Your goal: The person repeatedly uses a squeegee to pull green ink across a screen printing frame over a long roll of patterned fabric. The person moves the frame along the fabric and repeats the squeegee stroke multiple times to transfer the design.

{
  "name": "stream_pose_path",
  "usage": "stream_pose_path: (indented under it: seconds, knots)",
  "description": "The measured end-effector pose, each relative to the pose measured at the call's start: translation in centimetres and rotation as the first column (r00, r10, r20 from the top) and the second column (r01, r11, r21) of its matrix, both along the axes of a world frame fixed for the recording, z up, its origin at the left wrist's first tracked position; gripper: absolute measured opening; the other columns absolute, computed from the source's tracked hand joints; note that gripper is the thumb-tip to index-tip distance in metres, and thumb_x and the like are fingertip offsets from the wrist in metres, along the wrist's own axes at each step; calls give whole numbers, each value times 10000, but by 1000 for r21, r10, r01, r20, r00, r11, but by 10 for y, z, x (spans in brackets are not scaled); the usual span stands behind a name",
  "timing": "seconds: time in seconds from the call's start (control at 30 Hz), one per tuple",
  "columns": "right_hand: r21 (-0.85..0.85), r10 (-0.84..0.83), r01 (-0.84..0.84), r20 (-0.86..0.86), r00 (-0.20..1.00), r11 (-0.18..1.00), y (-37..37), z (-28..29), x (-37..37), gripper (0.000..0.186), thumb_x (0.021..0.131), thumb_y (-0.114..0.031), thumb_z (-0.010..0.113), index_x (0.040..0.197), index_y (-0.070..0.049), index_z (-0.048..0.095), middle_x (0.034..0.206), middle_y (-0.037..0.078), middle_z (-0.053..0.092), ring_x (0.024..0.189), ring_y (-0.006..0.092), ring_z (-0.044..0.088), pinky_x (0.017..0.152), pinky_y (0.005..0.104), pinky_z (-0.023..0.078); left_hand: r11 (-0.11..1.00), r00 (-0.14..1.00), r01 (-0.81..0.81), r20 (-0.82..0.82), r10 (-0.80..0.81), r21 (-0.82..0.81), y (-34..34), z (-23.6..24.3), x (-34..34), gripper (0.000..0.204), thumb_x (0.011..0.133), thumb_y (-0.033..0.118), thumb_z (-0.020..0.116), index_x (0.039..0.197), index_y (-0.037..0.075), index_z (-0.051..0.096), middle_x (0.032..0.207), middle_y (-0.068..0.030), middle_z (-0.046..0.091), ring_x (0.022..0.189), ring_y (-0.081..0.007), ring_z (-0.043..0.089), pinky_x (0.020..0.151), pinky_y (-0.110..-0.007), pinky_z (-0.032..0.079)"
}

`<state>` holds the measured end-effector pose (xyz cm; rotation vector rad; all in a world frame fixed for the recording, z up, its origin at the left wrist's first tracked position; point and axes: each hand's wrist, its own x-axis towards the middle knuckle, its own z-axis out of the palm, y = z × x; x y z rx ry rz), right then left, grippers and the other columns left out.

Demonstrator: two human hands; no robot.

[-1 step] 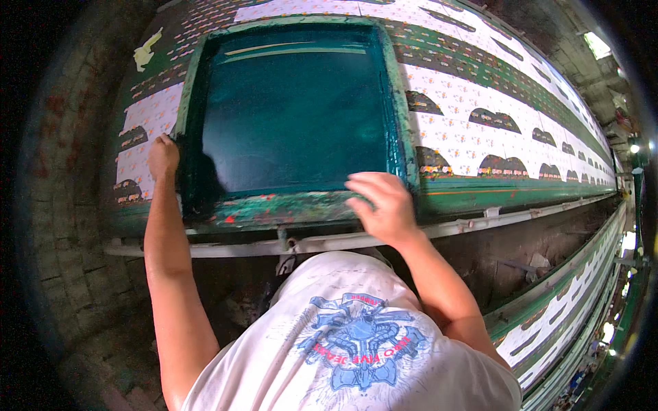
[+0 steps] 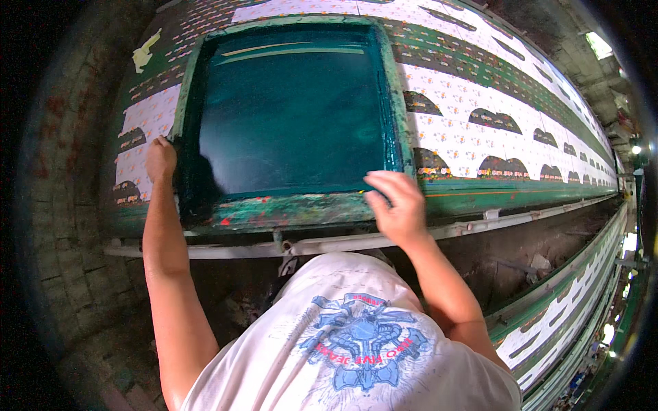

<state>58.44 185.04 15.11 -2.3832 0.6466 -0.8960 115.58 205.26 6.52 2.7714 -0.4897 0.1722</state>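
A green-rimmed screen-printing frame [image 2: 295, 209], with a smooth dark teal surface [image 2: 288, 116], lies on a long printing table. My left hand [image 2: 162, 159] grips the frame's left edge, fingers curled onto it. At the lower right corner of the frame, my right hand [image 2: 397, 205] has its fingers loosely curved and apart; whether it touches the rim is unclear. White printed sheets [image 2: 445, 130] with dark curved cut-outs lie on both sides of the frame.
A pale metal rail [image 2: 329, 241] runs along the table's near edge, by my body in a white printed shirt. A second long table [image 2: 548, 322] with white strips stands at lower right. Grey block paving [image 2: 68, 226] shows at left.
My right hand has moved a little to the right along the frame's near side. The frame and my left hand sit very slightly farther left in the picture.
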Motion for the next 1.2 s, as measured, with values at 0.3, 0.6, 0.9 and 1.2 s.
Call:
stream_pose_path:
  seconds: [0.3, 0.6, 0.9, 1.2]
  knots:
    - [908, -283, 368, -306, 909, 201, -50, -46, -97, 619, 1105, -423, 704, 1630, -128, 562, 1419, 98, 696, 1260, 219, 664, 933, 464, 584, 990, 963, -22, 268, -16, 137, -8, 2, -6, 442, 1152, 387, 470, 1139, 44, 749, 1097, -271, 771, 1059, -502, 728, 915, -611, 575]
    - [929, -512, 291, -139, 848, 230, -39, -68, -79, 487, 1089, -221, 751, 1522, -12, 673, 1263, -1, 725, 1119, 81, 622, 1000, 258, 483, 998, 998, 46, 32, -45, -46, 12, -12, 23, 612, 1169, 458, 462, 1012, -64, 740, 928, -304, 741, 961, -496, 721, 868, -563, 526]
    - [977, -630, 178, -66, 774, 117, -37, -73, -79, 435, 1077, -183, 758, 1461, 17, 714, 1371, 58, 760, 1279, 126, 651, 1151, 294, 475, 965, 976, 37, -196, -91, -261, 17, -46, 60, 823, 1149, 657, 451, 903, -102, 652, 723, -145, 583, 716, -286, 546, 716, -508, 439]
    - [890, -354, 20, 161, 921, 456, -60, 1, -102, 295, 1108, -296, 711, 1147, -25, 821, 1044, 32, 761, 1028, 91, 662, 936, 313, 513, 900, 920, -22, -360, -152, -436, 7, -47, 87, 863, 1040, 786, 577, 854, -44, 720, 755, -78, 617, 718, -230, 563, 657, -473, 437]
